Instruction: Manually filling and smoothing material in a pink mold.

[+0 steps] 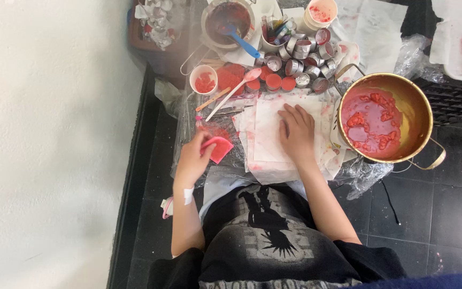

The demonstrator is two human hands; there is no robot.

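- Two bare hands work low over a dark tiled floor; the left hand (192,159) is clenched around a pink slab (218,148), thumb on top, at the left edge of the paper stack.
- The right hand (297,132) lies flat and released, palm down, on the stained white paper sheets (266,136) at the middle of the work area.
- Clear plastic sheeting (367,174) spreads under the papers, crumpled at its right edge.
- Just right of the papers stands a brass pot (417,109) holding red liquid with lumps, a handle at its near right side.
- Beyond the papers sits a cluster of small metal cups (303,60), some filled red, with a pink spoon (235,92) and a white cup (203,79) of red pieces to their left.
- At the far edge a bowl (228,17) holds a blue spoon (240,41).
- A white wall (49,134) fills the left side; black floor tiles (455,214) run to the right.
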